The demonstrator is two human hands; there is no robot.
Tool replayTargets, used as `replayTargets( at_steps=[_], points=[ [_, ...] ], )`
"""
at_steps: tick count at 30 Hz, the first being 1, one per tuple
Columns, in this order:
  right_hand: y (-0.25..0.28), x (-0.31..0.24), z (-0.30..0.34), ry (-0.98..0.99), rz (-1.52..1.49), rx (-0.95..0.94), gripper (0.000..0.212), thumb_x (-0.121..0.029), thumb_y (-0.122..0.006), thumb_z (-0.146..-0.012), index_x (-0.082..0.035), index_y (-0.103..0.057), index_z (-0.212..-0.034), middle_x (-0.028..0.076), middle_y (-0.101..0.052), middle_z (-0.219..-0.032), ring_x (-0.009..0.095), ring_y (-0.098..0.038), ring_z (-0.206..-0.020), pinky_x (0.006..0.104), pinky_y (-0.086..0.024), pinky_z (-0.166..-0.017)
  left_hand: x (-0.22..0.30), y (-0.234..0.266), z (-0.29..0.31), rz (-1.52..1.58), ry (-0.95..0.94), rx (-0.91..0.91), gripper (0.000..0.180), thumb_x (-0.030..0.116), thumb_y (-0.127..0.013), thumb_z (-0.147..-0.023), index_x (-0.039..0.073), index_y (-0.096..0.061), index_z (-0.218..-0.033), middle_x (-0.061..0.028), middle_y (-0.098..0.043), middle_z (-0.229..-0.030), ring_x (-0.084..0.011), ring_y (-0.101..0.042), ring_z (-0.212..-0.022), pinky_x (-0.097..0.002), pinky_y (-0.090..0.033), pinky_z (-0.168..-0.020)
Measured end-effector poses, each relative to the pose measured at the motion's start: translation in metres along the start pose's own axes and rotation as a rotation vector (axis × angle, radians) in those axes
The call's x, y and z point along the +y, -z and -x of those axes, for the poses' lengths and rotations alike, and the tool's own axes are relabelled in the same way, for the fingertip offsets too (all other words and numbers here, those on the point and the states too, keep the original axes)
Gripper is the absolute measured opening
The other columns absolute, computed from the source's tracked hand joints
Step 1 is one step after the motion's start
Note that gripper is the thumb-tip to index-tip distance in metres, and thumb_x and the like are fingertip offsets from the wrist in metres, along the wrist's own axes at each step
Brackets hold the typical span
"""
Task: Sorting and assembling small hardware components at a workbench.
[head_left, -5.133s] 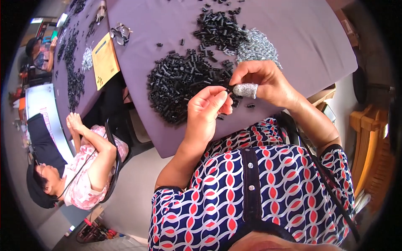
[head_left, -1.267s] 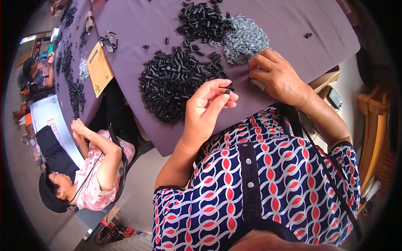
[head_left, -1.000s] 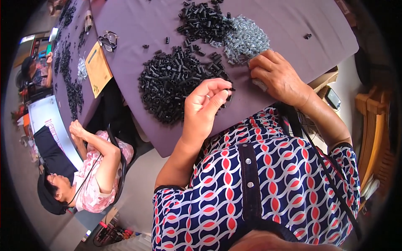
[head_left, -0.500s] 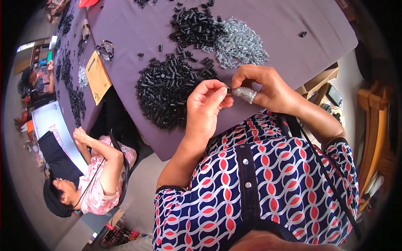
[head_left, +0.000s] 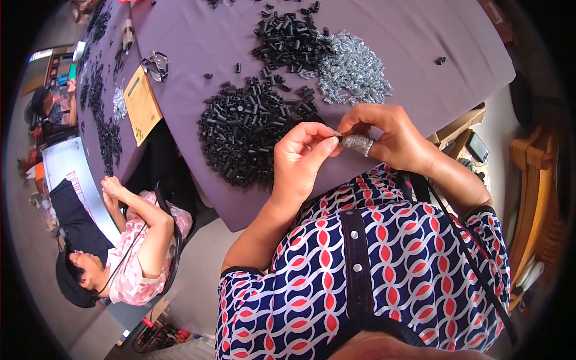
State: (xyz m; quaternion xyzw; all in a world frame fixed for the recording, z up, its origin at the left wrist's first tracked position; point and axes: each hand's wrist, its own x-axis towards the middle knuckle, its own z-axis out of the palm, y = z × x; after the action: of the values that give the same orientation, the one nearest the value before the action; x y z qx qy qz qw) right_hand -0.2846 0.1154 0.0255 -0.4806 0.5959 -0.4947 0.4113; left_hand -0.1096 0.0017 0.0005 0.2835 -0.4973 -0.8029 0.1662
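Note:
Over the near edge of the table, my left hand (head_left: 300,157) and my right hand (head_left: 393,139) meet fingertip to fingertip. Thumb and forefinger of the left are pinched on a small black piece (head_left: 339,138), mostly hidden by the fingers. The right hand's fingers close on the same spot from the other side. A silvery, grainy-looking wrap (head_left: 359,144) covers one digit of that hand. Just left of my hands spreads a large pile of short black plastic tubes (head_left: 240,129). Beyond my right hand lies a heap of small shiny metal springs (head_left: 354,69).
Another pile of black tubes (head_left: 288,42) touches the springs on the purple-grey tablecloth (head_left: 420,54). Eyeglasses (head_left: 157,65) and a tan envelope (head_left: 143,107) lie at the left. A seated co-worker (head_left: 138,252) is at lower left; a wooden chair (head_left: 531,192) stands at right.
My fingertips have drawn closer together around the small black piece, and the left fingers have curled in more. The whole view has shifted slightly.

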Motion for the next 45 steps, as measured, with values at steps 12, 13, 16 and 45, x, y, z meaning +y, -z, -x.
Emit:
replayTargets(
  at_steps=[12, 13, 16, 45],
  points=[
    [-0.008, -0.006, -0.002, 0.071, 0.062, -0.043, 0.021, 0.001, -0.073, -0.077, -0.001, -0.065, -0.097, 0.006, -0.063, -0.086, 0.018, -0.063, -0.08, 0.0295, -0.049, -0.071, -0.001, 0.013, 0.007, 0.444, 0.229, -0.106, 0.011, 0.002, -0.063, -0.093, 0.0, -0.063, -0.104, -0.009, -0.07, -0.09, -0.0179, -0.07, -0.079, -0.0295, -0.059, -0.074],
    [-0.008, -0.007, -0.002, 0.071, 0.068, -0.045, 0.021, 0.001, -0.073, -0.077, -0.001, -0.065, -0.097, 0.006, -0.063, -0.086, 0.018, -0.063, -0.08, 0.0295, -0.049, -0.071, 0.0, 0.011, 0.008, 0.406, 0.199, -0.085, 0.011, 0.003, -0.064, -0.093, 0.0, -0.063, -0.104, -0.0089, -0.07, -0.09, -0.018, -0.07, -0.079, -0.0294, -0.059, -0.074],
    [-0.005, -0.011, -0.006, 0.177, 0.252, -0.071, 0.025, 0.001, -0.073, -0.073, -0.002, -0.066, -0.097, 0.008, -0.062, -0.087, 0.025, -0.063, -0.082, 0.0331, -0.05, -0.071, 0.003, 0.011, 0.01, 0.332, 0.177, -0.07, 0.013, 0.004, -0.064, -0.093, -0.001, -0.063, -0.105, -0.0092, -0.07, -0.091, -0.0181, -0.07, -0.08, -0.0293, -0.059, -0.073],
    [0.022, 0.016, -0.106, 0.342, 1.095, -0.072, 0.025, 0.003, -0.062, -0.068, -0.005, -0.064, -0.092, 0.01, -0.059, -0.096, 0.033, -0.058, -0.096, 0.0431, -0.051, -0.079, 0.01, 0.047, 0.017, 0.317, 0.051, -0.024, 0.017, 0.015, -0.056, -0.1, 0.001, -0.065, -0.103, -0.0103, -0.069, -0.091, -0.0182, -0.067, -0.077, -0.0312, -0.056, -0.072]
  ],
)
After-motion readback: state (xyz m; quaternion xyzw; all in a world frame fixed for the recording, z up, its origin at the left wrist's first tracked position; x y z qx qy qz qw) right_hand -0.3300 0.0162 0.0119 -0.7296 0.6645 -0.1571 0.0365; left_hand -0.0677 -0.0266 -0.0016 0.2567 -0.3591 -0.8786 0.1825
